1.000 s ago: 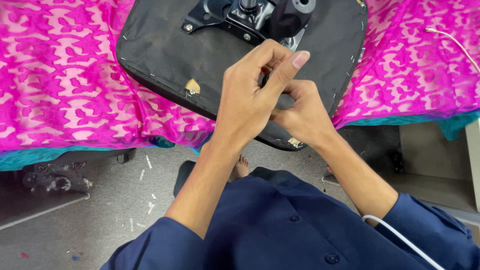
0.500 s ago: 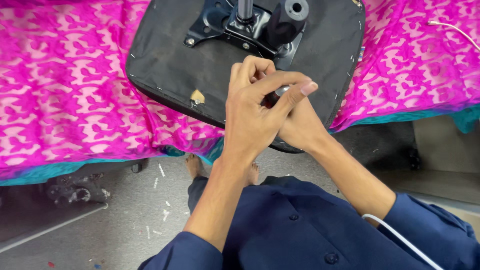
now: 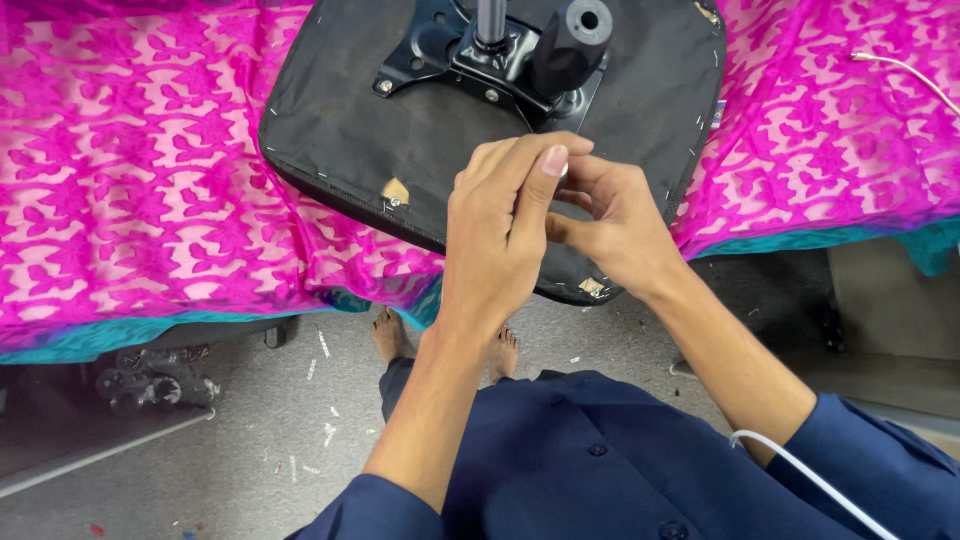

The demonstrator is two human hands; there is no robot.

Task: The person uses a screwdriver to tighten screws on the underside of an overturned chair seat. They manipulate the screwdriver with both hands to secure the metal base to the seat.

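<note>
An upturned black chair seat (image 3: 350,130) lies on a pink patterned cloth (image 3: 130,200), with its black metal bracket (image 3: 470,60) and a round black knob (image 3: 570,45) facing up. My left hand (image 3: 500,235) and my right hand (image 3: 620,225) meet fingertip to fingertip just above the seat's near edge. Between the fingertips shows a small pale metal piece (image 3: 564,172), mostly hidden; both hands pinch around it. A torn spot with a screw (image 3: 395,193) sits left of my hands on the seat's underside.
The cloth-covered table ends at a teal hem (image 3: 120,335). Below it is grey floor (image 3: 250,430) with scraps, my bare feet (image 3: 390,335) and a dark wheeled base (image 3: 150,380). A white cable (image 3: 900,68) lies far right on the cloth; another (image 3: 800,470) crosses my right sleeve.
My hands stay joined but have shifted a little right and further from me over the seat. The left thumb has folded down onto the fingertips. The view has dropped, showing more of the bracket.
</note>
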